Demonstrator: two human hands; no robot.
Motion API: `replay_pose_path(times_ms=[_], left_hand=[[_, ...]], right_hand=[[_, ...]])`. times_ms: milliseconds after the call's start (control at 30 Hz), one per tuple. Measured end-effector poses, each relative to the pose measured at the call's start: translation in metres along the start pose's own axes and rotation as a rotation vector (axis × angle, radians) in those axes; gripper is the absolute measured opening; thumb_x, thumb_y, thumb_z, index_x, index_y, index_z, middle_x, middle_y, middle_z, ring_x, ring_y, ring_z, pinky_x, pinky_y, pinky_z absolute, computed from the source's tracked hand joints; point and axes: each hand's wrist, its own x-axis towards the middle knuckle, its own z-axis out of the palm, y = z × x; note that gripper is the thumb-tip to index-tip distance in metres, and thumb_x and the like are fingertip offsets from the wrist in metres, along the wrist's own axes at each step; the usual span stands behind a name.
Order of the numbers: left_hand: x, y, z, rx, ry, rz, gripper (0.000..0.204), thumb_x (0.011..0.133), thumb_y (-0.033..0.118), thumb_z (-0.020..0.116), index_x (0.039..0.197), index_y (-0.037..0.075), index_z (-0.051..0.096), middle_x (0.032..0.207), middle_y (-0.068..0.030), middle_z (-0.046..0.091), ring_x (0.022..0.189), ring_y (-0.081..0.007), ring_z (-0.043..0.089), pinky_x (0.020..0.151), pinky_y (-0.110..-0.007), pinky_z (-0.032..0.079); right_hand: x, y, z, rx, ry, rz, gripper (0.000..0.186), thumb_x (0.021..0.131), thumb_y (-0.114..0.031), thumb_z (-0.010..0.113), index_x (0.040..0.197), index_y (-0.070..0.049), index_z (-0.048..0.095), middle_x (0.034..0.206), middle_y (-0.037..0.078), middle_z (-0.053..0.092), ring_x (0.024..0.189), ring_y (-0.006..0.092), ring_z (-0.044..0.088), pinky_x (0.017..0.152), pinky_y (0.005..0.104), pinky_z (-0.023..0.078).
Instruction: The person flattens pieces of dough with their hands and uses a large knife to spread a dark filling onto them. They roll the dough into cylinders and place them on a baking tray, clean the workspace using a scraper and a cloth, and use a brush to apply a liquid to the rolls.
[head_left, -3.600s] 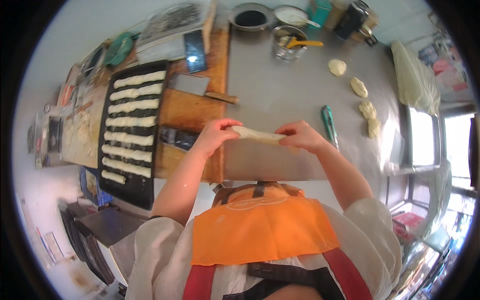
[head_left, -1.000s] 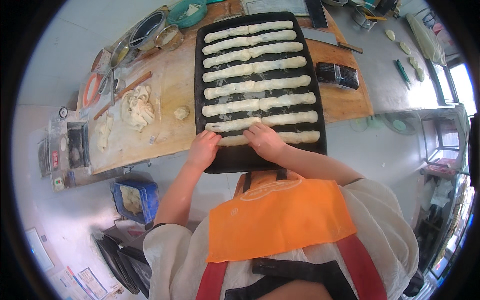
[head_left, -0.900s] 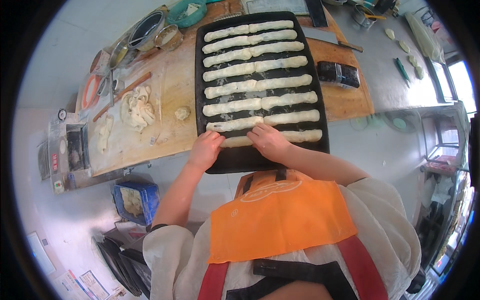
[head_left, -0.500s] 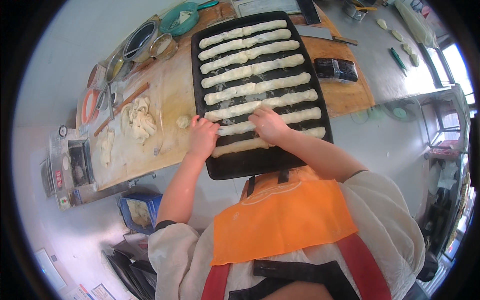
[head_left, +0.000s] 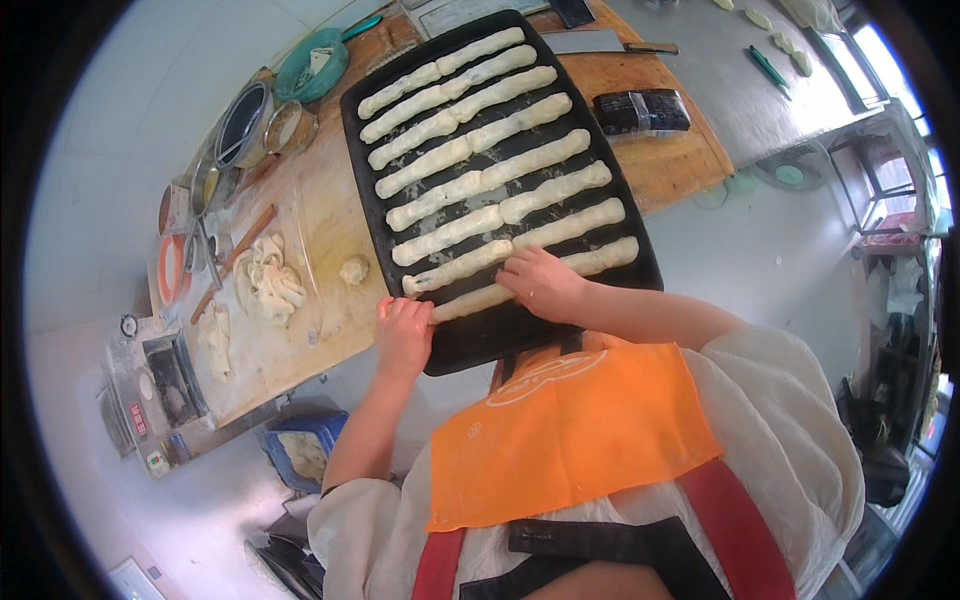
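Note:
A large black baking tray (head_left: 490, 350) lies on the wooden board, with several rows of pale dough strips (head_left: 478, 180) across it. At the row nearest me, my left hand (head_left: 405, 330) has curled fingers on the left end of a dough strip (head_left: 462, 302). My right hand (head_left: 540, 285) pinches the same strip near its middle, its fingertips just below the row above. Parts of that strip are hidden under my fingers. The tray sits at a slant, its near edge close to my orange apron (head_left: 570, 430).
Left on the floured board (head_left: 340, 220) are a dough heap (head_left: 270, 280), a small ball (head_left: 353, 270), a rolling pin (head_left: 250, 230), bowls and pans. Right are a cleaver (head_left: 650, 47), a black package (head_left: 640, 113) and a steel table (head_left: 720, 70) with dough pieces. A blue bin (head_left: 300, 450) stands below.
Earlier my hands stretched dough over the steel table; now they are at the tray. Since half a second ago they have shifted down from the second-nearest row to the nearest one.

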Motion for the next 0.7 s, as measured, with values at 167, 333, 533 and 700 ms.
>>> replay_pose_path(times_ms=[167, 333, 533, 700], left_hand=[[0.007, -0.010, -0.007, -0.010, 0.062, 0.112, 0.047, 0.069, 0.019, 0.085, 0.111, 0.004, 0.070, 0.101, -0.0071, 0.068, 0.102, -0.0263, 0.061, 0.099, -0.046, 0.040], [0.021, 0.043, -0.034, -0.148, 0.229, 0.076, 0.048, 0.070, 0.021, 0.085, 0.111, 0.002, 0.070, 0.102, -0.0085, 0.069, 0.102, -0.0264, 0.062, 0.094, -0.044, 0.045], [0.090, 0.131, 0.002, -0.469, 0.313, 0.149, 0.046, 0.070, 0.012, 0.084, 0.111, 0.000, 0.069, 0.105, -0.0125, 0.068, 0.099, -0.0319, 0.063, 0.086, -0.041, 0.052], [0.101, 0.134, 0.029, -0.445, 0.286, 0.138, 0.045, 0.068, 0.002, 0.082, 0.111, 0.000, 0.069, 0.096, -0.0115, 0.066, 0.092, -0.0319, 0.062, 0.084, -0.041, 0.052]], right_hand=[[-0.002, 0.009, 0.003, 0.020, 0.003, -0.004, 0.031, 0.072, -0.015, 0.076, 0.099, -0.006, 0.063, 0.099, 0.011, 0.062, 0.099, 0.0299, 0.059, 0.091, 0.0390, 0.047], [-0.030, 0.003, -0.049, 0.101, 0.162, 0.194, 0.043, 0.072, -0.015, 0.078, 0.111, -0.004, 0.064, 0.109, 0.012, 0.066, 0.105, 0.0317, 0.061, 0.094, 0.0419, 0.048], [-0.089, 0.049, -0.086, -0.177, -0.037, 0.240, 0.039, 0.069, -0.013, 0.077, 0.106, -0.006, 0.066, 0.102, 0.008, 0.066, 0.105, 0.0263, 0.060, 0.097, 0.0386, 0.043], [-0.088, 0.064, -0.089, -0.147, -0.001, 0.116, 0.034, 0.070, -0.011, 0.073, 0.103, -0.006, 0.066, 0.099, 0.006, 0.066, 0.103, 0.0246, 0.060, 0.097, 0.0387, 0.042]])
